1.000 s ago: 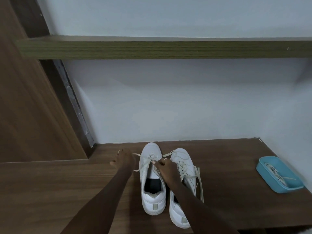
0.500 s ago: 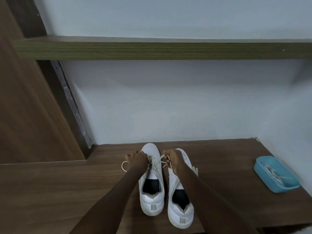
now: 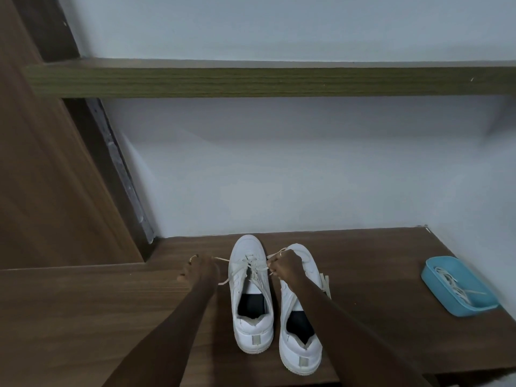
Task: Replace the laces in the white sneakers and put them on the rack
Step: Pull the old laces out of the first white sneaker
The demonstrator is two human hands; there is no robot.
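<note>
**A:** Head view. The left hand (image 3: 199, 268) is curled round one end of the cream lace (image 3: 252, 264). The right hand (image 3: 284, 265) pinches the other end. Both ends are drawn outward across the left sneaker (image 3: 251, 328), which stands toe to the wall on the lower wooden shelf (image 3: 371, 263).

**B:** Risks?

**A:** An uneven pull is likely the main one. One end would run short and the tie would sit lopsided. A hard tug could also drag the light shoe sideways into the right sneaker (image 3: 301, 356), which stands just beside it. The right forearm crosses over that shoe, so a slip might knock it askew.

**B:** And the second shoe's lacing?

**A:** Its loose lace ends (image 3: 325, 283) hang off the outer side, seemingly untied. They could snag when the pair is lifted. Whether it is fully threaded cannot be told, because the arm hides it.

**B:** Surroundings?

**A:** A blue tray (image 3: 431, 277) sits well apart to the right and holds a bundle of pale laces (image 3: 452, 283). The upper shelf (image 3: 251, 82) runs overhead. A brown side panel (image 3: 42, 177) closes the left.

**B:** Obstructions?

**A:** Little stands between the hands and the shoes. The upper shelf overhangs and may limit headroom on any lift. Which board counts as the rack is unclear.
</note>
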